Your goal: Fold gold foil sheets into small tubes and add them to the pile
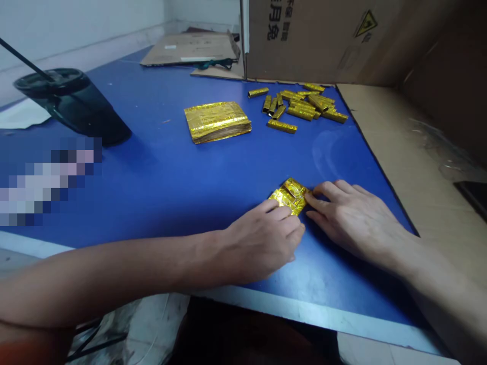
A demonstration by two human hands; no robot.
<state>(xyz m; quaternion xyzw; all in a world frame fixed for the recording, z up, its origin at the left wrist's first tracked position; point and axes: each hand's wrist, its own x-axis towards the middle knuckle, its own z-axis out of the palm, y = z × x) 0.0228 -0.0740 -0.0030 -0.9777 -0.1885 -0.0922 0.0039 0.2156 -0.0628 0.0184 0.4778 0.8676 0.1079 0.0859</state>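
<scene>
A partly folded piece of gold foil paper lies on the blue table, with flaps turned inward. My left hand is curled over its near left edge, fingertips pressing it, the thumb mostly hidden. On its right side my right hand holds the edge with bent fingers. Farther back sits a stack of gold foil paper, its layered sheets showing along the near side. Several rolled or folded gold foil pieces are heaped at the back right.
A dark tumbler with a straw stands at the left. A large cardboard box rises behind the foil pieces. Flat cardboard lies at the back, and a cardboard sheet borders the blue table on the right.
</scene>
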